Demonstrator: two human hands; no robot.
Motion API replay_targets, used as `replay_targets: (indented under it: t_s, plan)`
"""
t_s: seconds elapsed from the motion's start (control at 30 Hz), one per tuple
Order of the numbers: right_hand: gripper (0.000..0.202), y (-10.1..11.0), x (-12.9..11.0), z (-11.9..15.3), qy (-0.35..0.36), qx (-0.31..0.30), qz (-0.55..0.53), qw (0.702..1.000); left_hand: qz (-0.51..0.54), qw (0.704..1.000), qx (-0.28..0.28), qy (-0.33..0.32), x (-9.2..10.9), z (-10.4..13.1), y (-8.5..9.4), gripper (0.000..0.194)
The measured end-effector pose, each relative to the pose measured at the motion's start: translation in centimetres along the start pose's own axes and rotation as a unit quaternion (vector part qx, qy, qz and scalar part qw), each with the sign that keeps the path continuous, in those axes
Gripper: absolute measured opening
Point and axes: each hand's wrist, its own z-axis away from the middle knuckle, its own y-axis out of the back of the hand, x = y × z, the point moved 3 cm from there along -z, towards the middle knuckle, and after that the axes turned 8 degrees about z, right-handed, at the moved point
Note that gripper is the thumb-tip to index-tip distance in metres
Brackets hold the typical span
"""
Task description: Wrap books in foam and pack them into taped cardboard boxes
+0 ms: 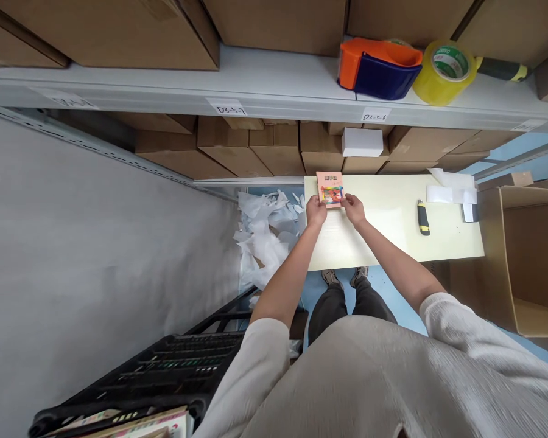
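At the far left part of the pale table [383,234], both hands hold a pink booklet [329,180] bearing a coloured picture on its cover. The left hand [316,211] grips the lower left corner, fingers closed on it; the right hand [354,208] is likewise closed on the lower right edge. Whether the booklet touches the tabletop or sits slightly above it cannot be confirmed from this angle.

Toward the table's right end lies a black-and-yellow cutter [423,219], apart from the hands, with white sheets [452,193] beyond it. An open cardboard box [500,255] stands beside that end. Crumpled white paper [267,246] is heaped beside the left end. Overhead, the shelf [278,76] bears an orange-and-blue tape dispenser [386,76] and a yellow tape roll [424,82].
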Motion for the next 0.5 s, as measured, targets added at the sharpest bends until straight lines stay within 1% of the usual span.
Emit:
replay_targets:
  t_s: [0.1,0.17,0.23,0.3,0.33,0.4,0.47,0.5]
  plan:
    - [0.058,2.4,0.8,1.4,-0.008,-0.004,-0.044,0.999,0.014,0.997,-0.072,-0.017,-0.4,2.7,-1.9,0.019]
    - [0.058,4.8,2.1,2.8,-0.019,0.002,-0.065,0.998,-0.012,0.993,-0.114,-0.019,-1.1,4.8,-3.3,0.020]
    - [0.057,7.5,3.9,4.6,-0.038,0.031,-0.070,0.996,-0.074,0.984,-0.157,-0.028,-1.9,7.0,-4.6,0.022]
    - [0.057,10.1,6.0,6.6,-0.060,0.057,-0.059,0.995,-0.152,0.971,-0.173,-0.065,-2.5,9.1,-5.7,0.038]
    - [0.056,11.3,7.0,7.5,-0.069,0.066,-0.048,0.994,-0.193,0.961,-0.176,-0.093,-2.8,10.1,-6.2,0.046]
    - [0.053,13.2,8.7,9.0,-0.081,0.077,-0.028,0.993,-0.257,0.932,-0.206,-0.153,-3.3,12.0,-7.5,0.055]
    - [0.048,14.3,9.9,9.9,-0.088,0.080,-0.017,0.993,-0.298,0.901,-0.247,-0.196,-3.8,13.6,-8.8,0.059]
    - [0.045,14.6,10.4,10.2,-0.092,0.080,-0.014,0.992,-0.315,0.889,-0.261,-0.205,-4.1,14.2,-9.4,0.061]
